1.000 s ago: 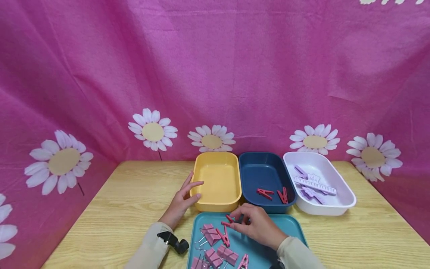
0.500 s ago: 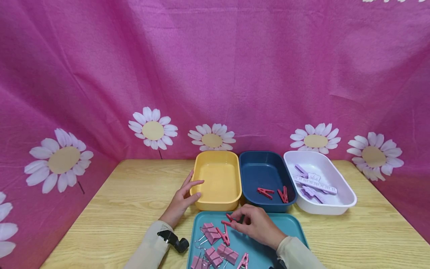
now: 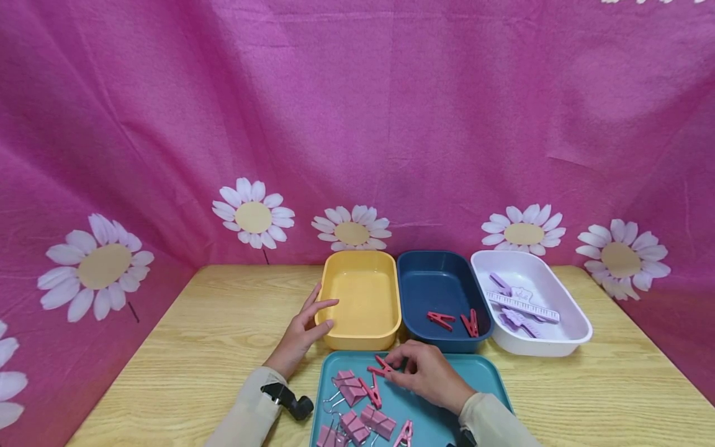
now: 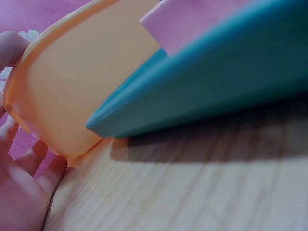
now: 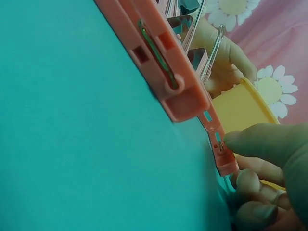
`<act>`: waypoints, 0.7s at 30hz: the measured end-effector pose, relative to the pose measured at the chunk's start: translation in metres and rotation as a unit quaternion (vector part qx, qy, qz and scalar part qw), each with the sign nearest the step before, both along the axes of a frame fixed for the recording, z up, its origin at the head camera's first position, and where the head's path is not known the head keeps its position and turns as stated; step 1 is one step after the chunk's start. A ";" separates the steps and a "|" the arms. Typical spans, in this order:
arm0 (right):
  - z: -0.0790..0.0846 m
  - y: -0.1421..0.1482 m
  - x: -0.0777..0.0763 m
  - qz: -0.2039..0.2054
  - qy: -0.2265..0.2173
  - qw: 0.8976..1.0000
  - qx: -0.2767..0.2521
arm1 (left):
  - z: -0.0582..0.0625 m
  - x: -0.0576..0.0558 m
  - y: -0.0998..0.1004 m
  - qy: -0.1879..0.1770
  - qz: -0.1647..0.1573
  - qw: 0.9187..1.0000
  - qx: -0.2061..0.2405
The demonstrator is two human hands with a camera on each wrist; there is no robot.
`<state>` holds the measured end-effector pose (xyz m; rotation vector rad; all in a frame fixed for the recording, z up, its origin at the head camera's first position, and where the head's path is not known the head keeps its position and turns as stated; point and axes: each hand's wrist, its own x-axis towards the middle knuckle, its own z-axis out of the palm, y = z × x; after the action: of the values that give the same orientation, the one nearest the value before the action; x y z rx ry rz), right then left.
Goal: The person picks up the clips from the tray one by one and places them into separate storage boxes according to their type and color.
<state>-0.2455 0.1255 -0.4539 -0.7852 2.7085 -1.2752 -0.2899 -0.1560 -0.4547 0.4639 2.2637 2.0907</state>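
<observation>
At the far edge of the teal tray, my right hand pinches a red clothespin between thumb and fingertips. The right wrist view shows the thumb on one end of this clothespin. Just nearer on the tray lies another red clothespin, large in the right wrist view. Several pink binder clips fill the tray's left part, with a pink clothespin beside them. My left hand rests with spread fingers on the left side of the yellow bin, two fingertips reaching over its rim.
Right of the yellow bin stands a navy bin with two red clothespins in it. A white bin on the far right holds lilac clips and a lilac ruler. Behind the wooden table hangs a magenta flowered cloth.
Almost nothing differs. The pinched clothespin shifts very slightly in my right hand's fingertips at the tray's far edge; my left hand stays at the yellow bin.
</observation>
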 end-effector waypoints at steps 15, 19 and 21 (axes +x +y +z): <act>-0.002 0.001 -0.002 0.002 -0.002 1.000 0.007 | 0.016 0.009 0.001 -0.016 -0.008 1.000 -0.012; -0.004 0.000 -0.001 0.007 0.008 1.000 0.000 | 0.016 0.010 0.001 -0.018 -0.006 1.000 -0.014; -0.004 0.000 -0.001 0.010 0.010 1.000 -0.004 | 0.016 0.010 0.001 -0.019 -0.003 1.000 -0.015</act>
<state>-0.2468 0.1257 -0.4580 -0.8287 2.7063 -1.2810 -0.2799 -0.1546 -0.4383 0.4259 2.2658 2.0421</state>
